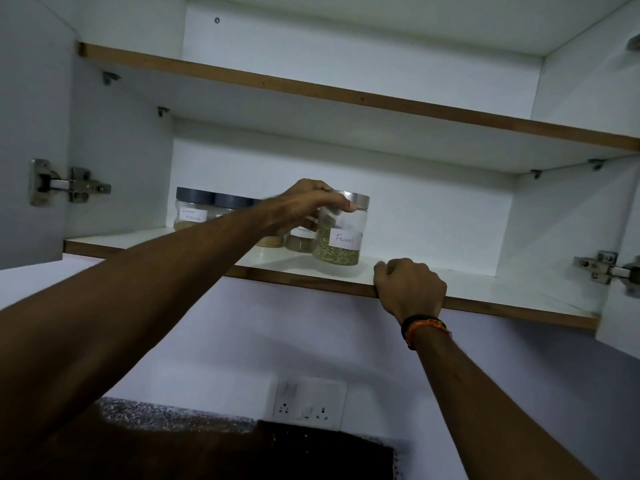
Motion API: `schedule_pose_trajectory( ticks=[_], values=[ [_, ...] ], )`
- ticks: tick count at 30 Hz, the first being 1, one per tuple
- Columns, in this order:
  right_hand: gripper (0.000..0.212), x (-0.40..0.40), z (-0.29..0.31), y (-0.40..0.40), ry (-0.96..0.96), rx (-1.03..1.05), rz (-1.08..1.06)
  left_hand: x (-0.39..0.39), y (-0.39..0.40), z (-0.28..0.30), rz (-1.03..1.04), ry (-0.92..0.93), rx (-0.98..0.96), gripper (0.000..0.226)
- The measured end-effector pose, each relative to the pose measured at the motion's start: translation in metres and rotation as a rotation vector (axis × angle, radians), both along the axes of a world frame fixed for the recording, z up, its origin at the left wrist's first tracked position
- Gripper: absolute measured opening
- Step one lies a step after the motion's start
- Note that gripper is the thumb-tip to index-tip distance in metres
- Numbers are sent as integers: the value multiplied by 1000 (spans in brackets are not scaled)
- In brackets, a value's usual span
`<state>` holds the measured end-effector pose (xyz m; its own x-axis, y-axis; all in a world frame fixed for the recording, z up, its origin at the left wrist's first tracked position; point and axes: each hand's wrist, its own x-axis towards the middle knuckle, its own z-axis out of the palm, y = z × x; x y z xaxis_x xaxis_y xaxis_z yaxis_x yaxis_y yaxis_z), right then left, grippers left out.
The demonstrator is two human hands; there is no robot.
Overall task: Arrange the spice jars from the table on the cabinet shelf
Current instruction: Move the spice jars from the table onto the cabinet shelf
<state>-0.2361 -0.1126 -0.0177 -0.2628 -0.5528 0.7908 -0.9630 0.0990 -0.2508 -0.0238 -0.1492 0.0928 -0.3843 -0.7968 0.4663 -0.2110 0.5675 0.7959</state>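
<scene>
Left hand (pixel 304 206) clamped over fennel jar (pixel 337 233) on lower shelf (pixel 485 289).
Fingers (pixel 341 205) curled round the silver lid, jar upright beneath them, just right of other jars (pixel 194 209). Right hand (pixel 410 289) gripping the shelf edge, fingers bent over it, near the jar's base, not touching.

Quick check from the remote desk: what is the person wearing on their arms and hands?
Both forearms are bare, no sleeves or gloves in view. The right wrist carries a black band with orange thread, just below the right hand. The left hand shows no visible rings or bands.
</scene>
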Motion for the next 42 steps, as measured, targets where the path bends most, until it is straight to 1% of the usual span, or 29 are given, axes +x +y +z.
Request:
schedule_pose_trajectory(
  ticks=[4,8,12,14,18,24,30,42],
  values=[
    [45,1,-2,-3,16,-41,-22,-13,-29,-6,-28,27,18,30],
    [43,1,-4,-5,12,-79,-16,-23,-49,-12,-51,-2,25,42],
    [43,0,-6,-7,7,-96,-19,-27,-64,-11,-63,-39,21,35],
    [43,0,-7,-8,9,-117,-15,-25,-68,-4,-46,-104,-44,38],
    [43,-2,-10,-10,15,-178,-3,-21,-71,13,18,-299,-300,35],
    [45,-2,-11,-12,-3,-206,19,-26,-85,23,143,-490,-517,31],
    [45,-3,-12,-13,-6,-218,21,-33,-107,20,223,-544,-581,33],
    [44,-4,-14,-17,15,-264,13,-38,-134,21,313,-630,-598,35]
  ],
)
